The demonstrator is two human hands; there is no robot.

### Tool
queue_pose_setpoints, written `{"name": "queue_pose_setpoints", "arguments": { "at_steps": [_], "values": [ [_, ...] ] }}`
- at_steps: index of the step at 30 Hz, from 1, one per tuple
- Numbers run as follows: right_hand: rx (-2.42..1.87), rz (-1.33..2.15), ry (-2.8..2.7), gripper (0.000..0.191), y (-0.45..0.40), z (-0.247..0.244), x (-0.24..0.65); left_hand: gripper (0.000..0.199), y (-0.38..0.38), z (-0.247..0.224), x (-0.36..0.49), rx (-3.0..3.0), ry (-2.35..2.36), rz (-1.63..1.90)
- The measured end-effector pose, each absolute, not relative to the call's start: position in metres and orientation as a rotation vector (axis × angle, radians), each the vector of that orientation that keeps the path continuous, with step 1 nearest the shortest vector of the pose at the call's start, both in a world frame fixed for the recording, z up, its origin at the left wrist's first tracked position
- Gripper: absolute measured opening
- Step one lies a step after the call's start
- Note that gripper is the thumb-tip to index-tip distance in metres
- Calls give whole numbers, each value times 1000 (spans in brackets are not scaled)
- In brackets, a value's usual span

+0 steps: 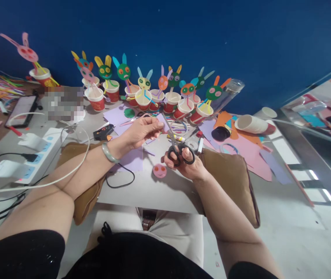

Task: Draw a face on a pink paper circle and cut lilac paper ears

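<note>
My left hand [143, 131] pinches a small piece of purple paper [162, 121] between thumb and fingers. In my right hand [190, 166] is a pair of scissors [173, 134] with black handles, fingers through the loops and blades pointing up beside the paper. Whether the blades touch the paper I cannot tell. On the table just below the scissors lies a round pink paper face [159, 171] with orange eyes. A larger purple sheet [130, 159] lies partly under my left forearm, with a narrow purple strip [149, 152] near it.
Paper cups [143, 99] with paper rabbit figures line the blue wall. A hot glue gun [104, 132] lies left, near a white power strip [42, 155] and loose cables. Brown cushions [229, 182] sit under both arms. Stacked cups [252, 124] and coloured paper [249, 159] lie right.
</note>
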State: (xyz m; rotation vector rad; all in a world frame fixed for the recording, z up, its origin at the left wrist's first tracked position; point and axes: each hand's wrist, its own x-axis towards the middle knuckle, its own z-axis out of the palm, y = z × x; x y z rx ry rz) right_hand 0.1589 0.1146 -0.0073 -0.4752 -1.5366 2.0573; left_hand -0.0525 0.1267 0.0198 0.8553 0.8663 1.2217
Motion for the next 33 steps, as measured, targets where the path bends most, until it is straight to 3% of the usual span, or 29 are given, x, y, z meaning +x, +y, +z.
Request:
{"name": "queue_pose_setpoints", "arguments": {
  "at_steps": [24,28,33],
  "values": [
    [-562,2084,-1437,62,114,-8,158,48,125,9,-50,946,855,1173],
    [-629,1998,-1381,63,117,-5,158,46,124,8,-48,983,831,1126],
    [-752,1705,-1319,59,125,-9,157,30,128,12,-54,959,949,1176]
  ]
}}
